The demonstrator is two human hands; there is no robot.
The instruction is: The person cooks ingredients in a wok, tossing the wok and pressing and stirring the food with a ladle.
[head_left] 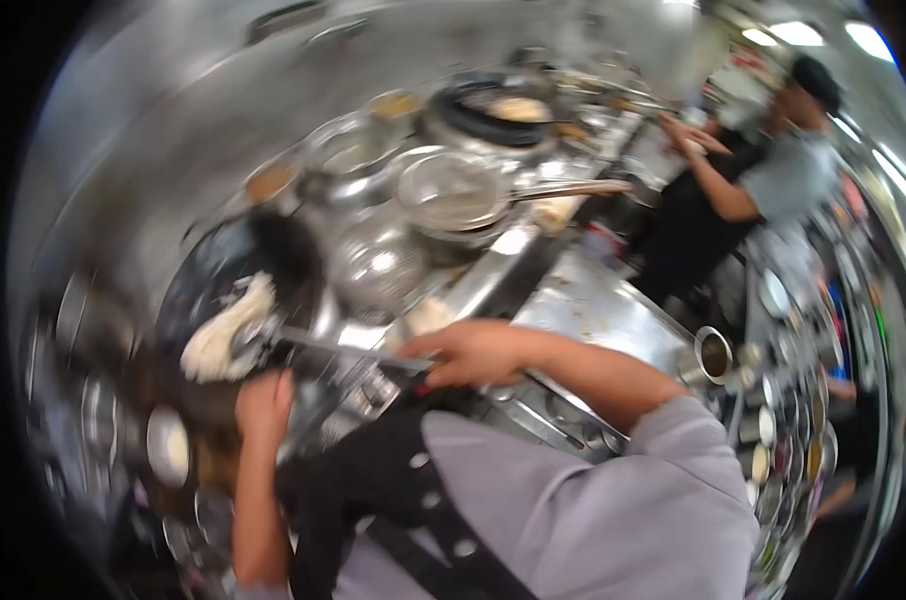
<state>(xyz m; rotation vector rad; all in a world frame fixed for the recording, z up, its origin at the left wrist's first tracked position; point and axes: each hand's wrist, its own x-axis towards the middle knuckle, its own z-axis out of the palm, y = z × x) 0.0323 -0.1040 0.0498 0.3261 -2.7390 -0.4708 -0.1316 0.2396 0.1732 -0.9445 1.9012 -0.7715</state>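
A dark wok (198,270) at the left holds a pale, stretched mass of food (228,335). My right hand (473,352) is closed around the handle of a long metal ladle (348,350), whose bowl touches the food. Beside the wok's near edge, my left hand (265,400) is closed; blur and its own fingers hide what it grips.
Beyond the ladle stand a round strainer (453,190), a perforated metal bowl (378,262) and a second wok (488,112). A co-worker (793,165) stands at the upper right. A steel counter (598,310) and a metal pot (711,357) lie to the right.
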